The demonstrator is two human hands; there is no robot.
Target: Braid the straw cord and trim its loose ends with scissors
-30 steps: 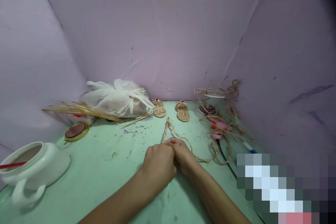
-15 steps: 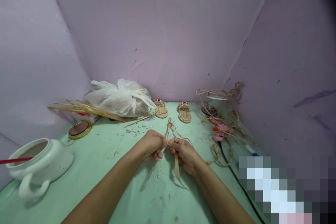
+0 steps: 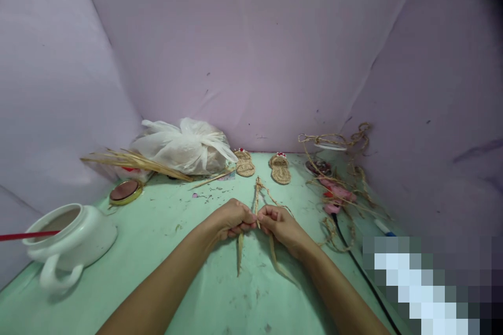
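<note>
Now side by side, the left hand (image 3: 231,218) and right hand (image 3: 278,222) overlapped a second ago. Thumbs and fingers are pinched together: the left clasps a pale fibre strip (image 3: 240,254), the right a second strip (image 3: 274,254), both ends hanging below. From between the fingertips a twisted cord (image 3: 257,199) runs away over the green table (image 3: 153,225), ending near two woven slippers (image 3: 280,168).
</note>
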